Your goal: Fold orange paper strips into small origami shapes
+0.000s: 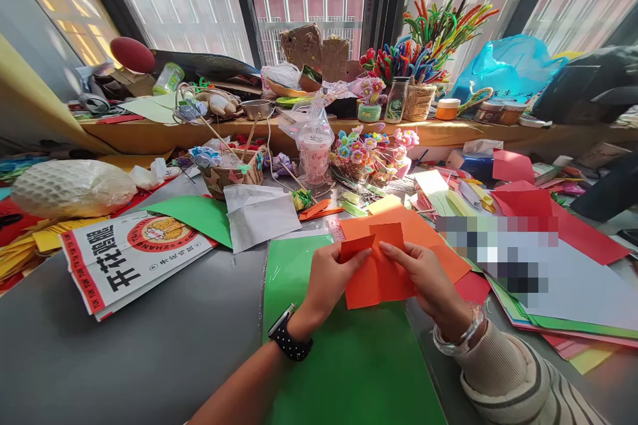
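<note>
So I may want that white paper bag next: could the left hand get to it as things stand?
Probably yes, once it lets go. The left hand is pinching the orange paper along with the right hand. The white paper bag lies up and left on the table, nothing standing between.

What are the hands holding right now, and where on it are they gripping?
Both hands hold a folded orange paper: the left hand pinches its left edge near the top, the right hand its right edge.

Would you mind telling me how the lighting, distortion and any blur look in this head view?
Head view: bright daylight washes out the windows; wide-angle bending curves the shelf; a pixelated block hides part of the right side; both hands and the orange paper are sharp.
</note>
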Demonstrator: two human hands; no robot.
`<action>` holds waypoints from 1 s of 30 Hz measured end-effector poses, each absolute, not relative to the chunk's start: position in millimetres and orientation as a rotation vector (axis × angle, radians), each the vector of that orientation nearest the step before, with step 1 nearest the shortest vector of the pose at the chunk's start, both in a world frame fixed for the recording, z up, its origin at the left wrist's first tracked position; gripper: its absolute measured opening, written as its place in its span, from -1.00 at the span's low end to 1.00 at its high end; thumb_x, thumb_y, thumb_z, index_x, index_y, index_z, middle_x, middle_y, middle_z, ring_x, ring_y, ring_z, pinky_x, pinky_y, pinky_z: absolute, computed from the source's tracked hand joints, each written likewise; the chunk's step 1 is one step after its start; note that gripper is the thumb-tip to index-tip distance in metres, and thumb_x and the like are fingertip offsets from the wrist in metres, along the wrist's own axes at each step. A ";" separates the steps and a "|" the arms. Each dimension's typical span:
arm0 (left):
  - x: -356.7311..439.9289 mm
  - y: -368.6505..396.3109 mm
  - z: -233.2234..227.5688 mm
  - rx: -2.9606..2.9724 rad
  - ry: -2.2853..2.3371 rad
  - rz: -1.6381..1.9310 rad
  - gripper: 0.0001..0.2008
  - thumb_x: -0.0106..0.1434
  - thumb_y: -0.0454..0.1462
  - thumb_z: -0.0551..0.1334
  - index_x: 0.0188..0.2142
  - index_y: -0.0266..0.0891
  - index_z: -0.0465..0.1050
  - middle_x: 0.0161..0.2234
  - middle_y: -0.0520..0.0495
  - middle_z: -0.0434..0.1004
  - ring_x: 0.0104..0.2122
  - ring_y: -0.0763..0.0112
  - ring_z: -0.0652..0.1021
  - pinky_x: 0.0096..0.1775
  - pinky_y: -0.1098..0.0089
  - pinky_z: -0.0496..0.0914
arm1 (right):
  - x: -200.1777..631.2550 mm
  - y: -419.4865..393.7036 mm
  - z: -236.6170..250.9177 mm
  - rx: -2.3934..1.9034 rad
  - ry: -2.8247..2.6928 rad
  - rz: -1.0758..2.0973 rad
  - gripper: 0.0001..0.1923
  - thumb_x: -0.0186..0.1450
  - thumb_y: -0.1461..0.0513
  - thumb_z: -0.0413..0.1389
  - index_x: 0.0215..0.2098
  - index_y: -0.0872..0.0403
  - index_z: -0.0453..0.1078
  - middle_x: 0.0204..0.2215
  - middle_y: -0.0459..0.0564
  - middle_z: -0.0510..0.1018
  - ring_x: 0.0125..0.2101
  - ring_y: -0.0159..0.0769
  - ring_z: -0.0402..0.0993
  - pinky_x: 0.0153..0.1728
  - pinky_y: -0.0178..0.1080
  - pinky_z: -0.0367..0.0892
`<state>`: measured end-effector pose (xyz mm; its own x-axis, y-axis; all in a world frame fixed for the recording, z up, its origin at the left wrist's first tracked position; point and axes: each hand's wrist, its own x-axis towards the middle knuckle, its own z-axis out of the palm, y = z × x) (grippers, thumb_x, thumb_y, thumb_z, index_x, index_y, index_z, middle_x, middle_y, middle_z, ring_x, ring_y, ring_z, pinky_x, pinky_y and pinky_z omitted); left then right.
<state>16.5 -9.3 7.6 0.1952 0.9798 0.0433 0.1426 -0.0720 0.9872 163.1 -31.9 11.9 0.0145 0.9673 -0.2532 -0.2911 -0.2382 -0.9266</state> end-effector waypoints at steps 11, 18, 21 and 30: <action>13.1 -5.2 12.7 1.299 1.062 0.981 -0.62 -0.03 -0.10 0.21 -0.30 -0.34 0.43 -0.30 -0.16 0.51 -0.37 0.24 0.49 -0.41 0.38 0.39 | 164.8 -32.0 13.7 -1.236 -0.989 1.349 -0.74 0.01 0.12 0.15 -0.44 0.17 0.43 -0.50 0.00 0.54 -0.48 -0.30 0.45 -0.53 -0.36 0.33; 14.6 -6.1 9.8 1.340 1.055 0.955 -0.65 -0.04 -0.09 0.21 -0.38 -0.36 0.47 -0.37 -0.13 0.52 -0.40 0.26 0.48 -0.46 0.42 0.36 | 164.6 -31.2 13.9 -1.211 -0.887 1.410 -0.74 0.00 0.12 0.16 -0.41 0.14 0.44 -0.48 -0.01 0.55 -0.44 -0.27 0.47 -0.46 -0.31 0.37; 15.7 -7.6 9.6 1.358 1.069 0.984 -0.66 -0.04 -0.08 0.21 -0.42 -0.35 0.47 -0.41 -0.11 0.52 -0.44 0.30 0.48 -0.50 0.45 0.34 | 164.2 -30.7 14.1 -1.202 -0.804 1.480 -0.77 -0.01 0.14 0.18 -0.43 0.13 0.45 -0.49 -0.01 0.56 -0.47 -0.28 0.48 -0.46 -0.32 0.38; 13.5 -6.4 12.5 1.200 0.958 0.891 -0.61 -0.03 -0.10 0.21 -0.29 -0.36 0.43 -0.28 -0.18 0.50 -0.35 0.26 0.50 -0.39 0.38 0.39 | 165.5 -31.2 15.0 -1.161 -0.833 1.493 -0.77 0.02 0.15 0.17 -0.39 0.14 0.45 -0.47 0.00 0.56 -0.47 -0.28 0.49 -0.48 -0.34 0.40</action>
